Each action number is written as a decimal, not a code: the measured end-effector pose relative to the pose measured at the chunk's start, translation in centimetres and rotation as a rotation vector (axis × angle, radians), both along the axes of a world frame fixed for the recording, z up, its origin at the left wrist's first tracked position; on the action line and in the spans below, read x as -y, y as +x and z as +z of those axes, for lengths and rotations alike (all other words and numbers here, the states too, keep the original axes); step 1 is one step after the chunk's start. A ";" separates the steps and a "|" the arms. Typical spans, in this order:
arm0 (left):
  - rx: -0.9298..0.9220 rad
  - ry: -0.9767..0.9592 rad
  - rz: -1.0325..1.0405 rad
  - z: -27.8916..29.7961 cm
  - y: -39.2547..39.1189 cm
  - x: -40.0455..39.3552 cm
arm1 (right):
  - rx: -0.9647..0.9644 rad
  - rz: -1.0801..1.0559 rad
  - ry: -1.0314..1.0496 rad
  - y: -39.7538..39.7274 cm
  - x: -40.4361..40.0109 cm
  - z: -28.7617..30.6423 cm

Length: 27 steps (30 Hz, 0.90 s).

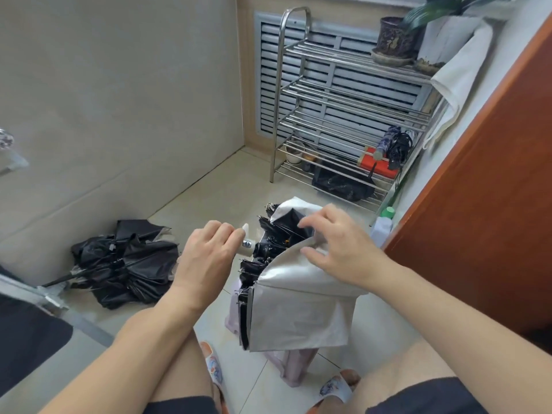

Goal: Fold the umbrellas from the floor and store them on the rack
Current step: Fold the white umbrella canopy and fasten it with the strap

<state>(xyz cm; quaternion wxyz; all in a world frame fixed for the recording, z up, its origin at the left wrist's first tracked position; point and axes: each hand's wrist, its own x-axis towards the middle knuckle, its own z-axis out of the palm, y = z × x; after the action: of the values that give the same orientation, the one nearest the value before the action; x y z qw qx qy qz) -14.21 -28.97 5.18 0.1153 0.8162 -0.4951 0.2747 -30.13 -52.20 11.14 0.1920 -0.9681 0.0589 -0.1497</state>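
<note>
folding step: left hand (206,252) clenched on the silver umbrella (298,306) handle, right hand (334,243) pinching a canopy panel (still loose); next, gather pleats, then the rack (343,115).

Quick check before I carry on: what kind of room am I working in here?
Probably a home entryway or balcony corner: tiled floor, a steel rack holding potted plants and folded umbrellas, and a wooden door alongside.
</note>
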 end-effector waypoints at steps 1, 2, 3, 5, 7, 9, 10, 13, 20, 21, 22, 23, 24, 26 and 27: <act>0.001 -0.004 0.002 0.1 -0.1 0.1 | -0.042 0.003 -0.040 0.5 0.1 -0.5; -0.003 -0.009 0.008 0.1 -0.1 0.1 | -0.068 -0.026 -0.061 0.9 0.3 -0.6; -0.010 -0.014 0.017 0.1 -0.1 0.1 | -0.081 -0.079 -0.058 1.2 0.4 -0.4; -0.027 -0.012 0.036 0.1 -0.1 0.0 | -0.027 -0.138 -0.019 1.4 0.2 0.5; -0.040 0.005 0.061 0.0 0.1 -0.2 | 0.078 -0.055 -0.046 1.3 -0.6 2.1; -0.046 0.052 0.090 0.0 0.5 -0.3 | 0.137 0.080 -0.204 1.0 -1.7 3.9; -0.043 0.082 0.103 0.0 0.6 -0.3 | 0.141 0.145 -0.313 0.9 -1.9 4.9; -0.027 0.140 0.114 0.1 0.7 -0.4 | 0.024 0.298 -0.527 0.8 -1.8 7.1; 0.053 0.157 0.071 0.4 0.1 -0.4 | -0.279 0.142 -0.164 -0.5 -0.6 8.5; 0.070 0.159 0.065 0.4 0.0 -0.5 | -0.384 0.089 -0.121 -0.4 -0.4 7.9; 0.083 0.163 0.059 0.3 -0.1 -0.5 | -0.388 0.007 -0.025 -0.2 -0.1 7.3; 0.090 0.170 0.055 0.3 -0.1 -0.4 | -0.313 -0.091 0.129 0.1 0.0 6.8; 0.091 0.179 0.056 0.3 -0.2 -0.3 | -0.196 -0.192 0.253 0.6 0.3 6.3; 0.088 0.193 0.064 0.3 -0.3 -0.1 | -0.141 -0.271 0.355 1.3 0.4 5.9; 0.086 0.194 0.076 0.3 -0.4 -0.1 | -0.222 -0.238 0.398 1.3 0.4 5.8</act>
<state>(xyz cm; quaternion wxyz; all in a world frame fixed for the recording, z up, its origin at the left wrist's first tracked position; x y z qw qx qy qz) -14.57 -28.91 5.51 0.0040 0.8292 -0.4925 0.2644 -28.78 -52.57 16.98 0.3519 -0.9081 0.2215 -0.0497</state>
